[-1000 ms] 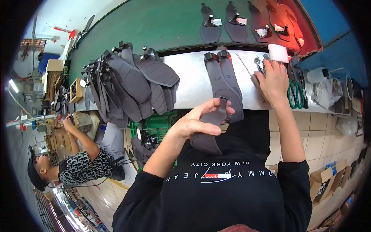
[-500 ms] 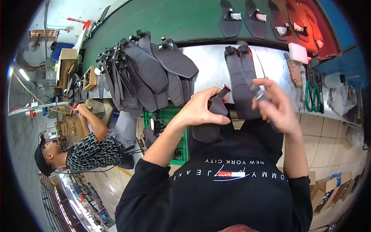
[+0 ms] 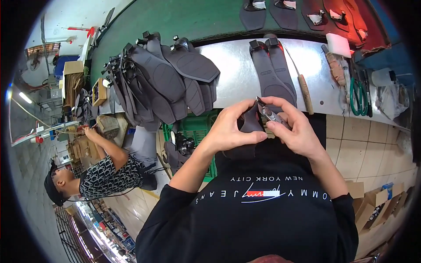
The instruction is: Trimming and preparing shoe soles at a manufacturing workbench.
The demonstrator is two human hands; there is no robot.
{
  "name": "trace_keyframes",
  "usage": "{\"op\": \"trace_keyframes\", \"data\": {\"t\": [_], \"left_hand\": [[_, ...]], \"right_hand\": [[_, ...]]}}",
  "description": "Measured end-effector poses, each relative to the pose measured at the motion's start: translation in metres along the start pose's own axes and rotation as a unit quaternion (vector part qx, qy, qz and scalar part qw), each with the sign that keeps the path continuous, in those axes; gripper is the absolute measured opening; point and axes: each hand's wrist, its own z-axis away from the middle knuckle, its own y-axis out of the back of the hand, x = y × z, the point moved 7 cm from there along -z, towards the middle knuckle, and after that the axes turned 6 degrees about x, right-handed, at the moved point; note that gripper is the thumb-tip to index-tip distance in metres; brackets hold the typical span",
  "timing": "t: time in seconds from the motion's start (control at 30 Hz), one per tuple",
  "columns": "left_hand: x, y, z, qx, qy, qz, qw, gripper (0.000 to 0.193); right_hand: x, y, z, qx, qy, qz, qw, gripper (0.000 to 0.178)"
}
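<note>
Holds a dark grey sole (image 3: 251, 122) in the left hand (image 3: 230, 129), closed round its narrow part, by the near edge of the steel bench (image 3: 232, 65). Grips metal pliers (image 3: 272, 115) in the closed right hand (image 3: 300, 131), with the tip at the sole's far end. Wears a black shirt (image 3: 263, 228) bearing white lettering (image 3: 296, 179) and a red-and-white emblem (image 3: 258, 193), upside down.

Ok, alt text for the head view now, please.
A person's left grip holds a dark shoe sole while the right grip holds a metal plier-like tool at the sole's narrow end. On the metal bench ahead lie a pile of dark soles, two more soles and a wooden-handled tool; a co-worker is at left.
</note>
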Motion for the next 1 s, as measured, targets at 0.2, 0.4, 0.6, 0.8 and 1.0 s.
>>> {"op": "trace_keyframes", "data": {"t": [0.2,0.4,0.6,0.8,1.0], "left_hand": [[0.006,0.0,-0.001,-0.001,-0.008,-0.026,1.0,0.069],[0.005,-0.002,-0.002,-0.002,0.0,-0.012,1.0,0.069],[0.002,-0.001,-0.002,-0.023,-0.002,-0.019,1.0,0.061],[-0.002,-0.001,-0.001,-0.031,0.03,0.002,0.999,0.059],[-0.005,-0.001,-0.002,-0.012,0.026,0.008,1.0,0.066]], "right_hand": [[0.001,0.002,0.001,0.009,-0.003,-0.009,1.0,0.043],[0.008,0.003,-0.001,0.012,0.028,0.016,0.999,0.047],[0.005,0.002,0.0,0.001,-0.012,-0.022,1.0,0.043],[0.007,0.004,-0.001,0.0,-0.002,-0.014,1.0,0.044],[0.014,0.003,-0.002,-0.008,-0.035,-0.029,0.999,0.045]]}}
